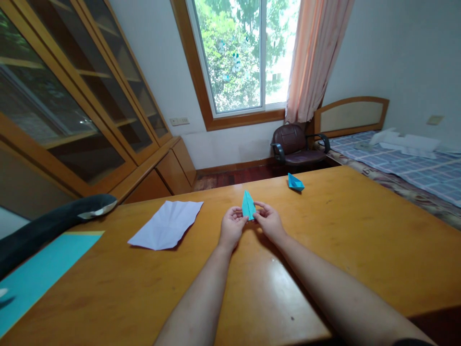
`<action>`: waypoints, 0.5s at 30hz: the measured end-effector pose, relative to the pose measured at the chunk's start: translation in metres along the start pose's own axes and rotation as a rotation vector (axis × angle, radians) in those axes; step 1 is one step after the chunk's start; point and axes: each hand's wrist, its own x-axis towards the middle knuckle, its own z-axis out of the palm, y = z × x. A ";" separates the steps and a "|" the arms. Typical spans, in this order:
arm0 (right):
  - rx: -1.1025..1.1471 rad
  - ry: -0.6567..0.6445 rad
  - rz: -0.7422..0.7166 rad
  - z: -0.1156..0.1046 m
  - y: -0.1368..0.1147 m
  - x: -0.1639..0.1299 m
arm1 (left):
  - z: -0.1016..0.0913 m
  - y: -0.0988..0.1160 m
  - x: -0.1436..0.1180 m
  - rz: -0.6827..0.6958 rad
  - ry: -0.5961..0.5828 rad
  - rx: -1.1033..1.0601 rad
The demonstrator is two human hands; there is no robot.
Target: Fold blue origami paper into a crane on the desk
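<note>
A teal folded paper (pixel 248 205), narrow and pointed at its far end, is pinched between both hands over the wooden table (pixel 360 240). My left hand (pixel 231 227) grips its near left edge with thumb and fingers. My right hand (pixel 268 220) grips its right side. A small blue folded paper boat (pixel 296 182) sits on the table beyond my right hand, apart from it. A creased white paper sheet (pixel 167 224) lies flat to the left of my left hand.
A large teal sheet (pixel 39 271) lies at the table's left end under a dark padded chair back (pixel 50 223). Beyond the table stand a brown armchair (pixel 297 146), a bed (pixel 406 163) at the right, glass-door cabinets (pixel 72 110) at the left and a window (pixel 245 53).
</note>
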 end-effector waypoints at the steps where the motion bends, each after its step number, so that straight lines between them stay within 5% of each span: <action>1: 0.003 -0.004 -0.005 0.000 -0.001 0.000 | 0.000 0.000 0.000 0.010 0.002 -0.001; 15: 0.051 -0.063 -0.053 -0.001 0.000 -0.002 | 0.000 0.003 -0.004 -0.038 -0.005 0.006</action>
